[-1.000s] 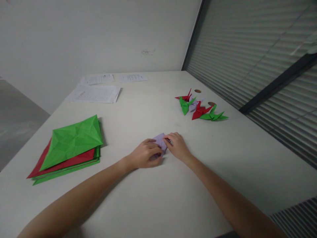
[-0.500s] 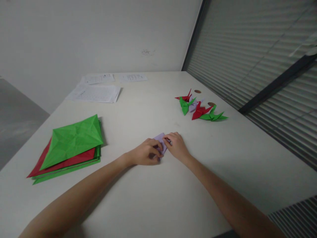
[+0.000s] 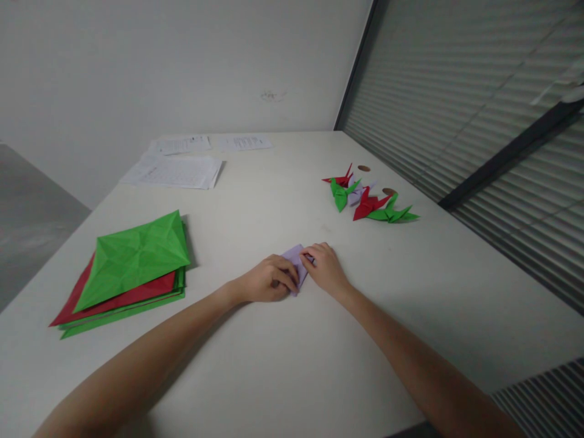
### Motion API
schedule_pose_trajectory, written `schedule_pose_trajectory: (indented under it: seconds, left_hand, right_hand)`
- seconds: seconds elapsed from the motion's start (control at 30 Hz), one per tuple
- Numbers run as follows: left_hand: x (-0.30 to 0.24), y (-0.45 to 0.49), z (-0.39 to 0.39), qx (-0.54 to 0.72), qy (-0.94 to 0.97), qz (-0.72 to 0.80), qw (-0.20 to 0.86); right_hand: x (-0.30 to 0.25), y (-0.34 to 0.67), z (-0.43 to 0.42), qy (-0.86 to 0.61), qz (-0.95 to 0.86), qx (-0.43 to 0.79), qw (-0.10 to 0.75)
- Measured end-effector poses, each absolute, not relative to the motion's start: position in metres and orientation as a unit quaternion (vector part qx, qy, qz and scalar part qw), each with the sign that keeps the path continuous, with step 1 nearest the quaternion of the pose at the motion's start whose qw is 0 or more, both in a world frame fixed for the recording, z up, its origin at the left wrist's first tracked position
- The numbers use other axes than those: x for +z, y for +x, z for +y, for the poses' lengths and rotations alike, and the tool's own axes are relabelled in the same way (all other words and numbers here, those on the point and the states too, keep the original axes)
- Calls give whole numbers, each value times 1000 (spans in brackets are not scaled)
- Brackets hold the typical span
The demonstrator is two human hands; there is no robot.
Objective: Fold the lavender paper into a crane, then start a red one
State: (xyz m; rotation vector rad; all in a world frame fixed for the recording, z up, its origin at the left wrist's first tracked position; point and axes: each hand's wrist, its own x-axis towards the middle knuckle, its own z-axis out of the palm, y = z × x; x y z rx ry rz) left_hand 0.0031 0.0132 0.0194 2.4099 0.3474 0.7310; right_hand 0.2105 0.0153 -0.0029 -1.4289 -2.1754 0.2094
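A small folded piece of purple origami paper [image 3: 294,253] lies on the white table between my hands, partly covered by fingers. My left hand [image 3: 272,278] rests on its left side, fingers curled and pressing on the paper. At the right edge, my right hand [image 3: 323,264] pinches the paper between thumb and fingers. Just what fold is under the fingertips cannot be made out.
A stack of creased green and red paper sheets [image 3: 139,252] lies at the left. Several folded paper cranes [image 3: 371,204] in red, green and purple sit at the back right, near the window blinds [image 3: 447,91]. Printed papers [image 3: 180,172] lie at the back left.
My left hand's fingers have drawn closer together and lie flatter on the purple paper, and the thumb is tucked in. The right hand keeps its pinch in almost the same place.
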Motion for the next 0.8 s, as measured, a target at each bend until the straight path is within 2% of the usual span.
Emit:
schedule_pose_trajectory:
  seconds: [0.23,0.43,0.67,0.8]
  left_hand:
    - [21,2,9,243,929,138,241]
    - [23,3,3,211,952,106,196]
    - [18,1,1,201,933,144,261]
    - [19,3,2,206,933,143,259]
  right_hand:
    - [-3,211,16,-529,-804,75,262]
    - [-7,216,19,-518,-798,98,293]
    - [-8,218,19,-514,-796,108,302]
    - [-7,217,18,-513,-797,105,300]
